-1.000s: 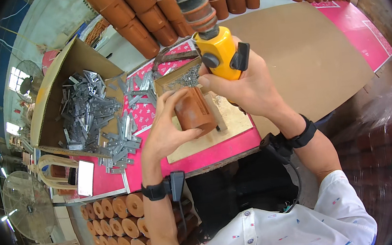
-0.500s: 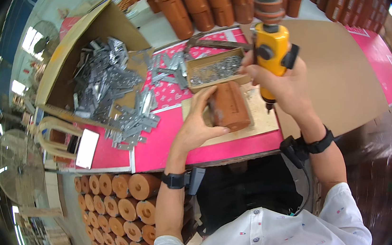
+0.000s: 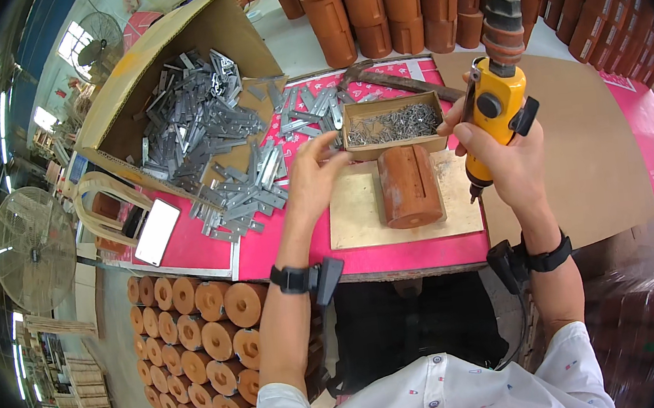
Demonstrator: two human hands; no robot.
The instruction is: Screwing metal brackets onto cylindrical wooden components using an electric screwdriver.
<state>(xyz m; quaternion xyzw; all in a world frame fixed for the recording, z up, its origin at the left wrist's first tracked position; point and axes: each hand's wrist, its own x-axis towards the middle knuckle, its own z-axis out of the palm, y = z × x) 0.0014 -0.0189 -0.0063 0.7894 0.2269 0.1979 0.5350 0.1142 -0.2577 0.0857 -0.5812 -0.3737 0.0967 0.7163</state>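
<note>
Gripping a yellow driver (image 3: 494,107), right hand (image 3: 507,155) clear of block (image 3: 410,186) — left hand (image 3: 313,175) open beside tray edge (image 3: 394,149).

My right hand (image 3: 510,161) grips a yellow power screwdriver (image 3: 495,111) upright — bit pointing down, beside the brown wooden cylinder (image 3: 409,185) lying on its side on a plywood board (image 3: 360,216). My left fingers (image 3: 321,161) hover at the screw box (image 3: 392,126).
</note>
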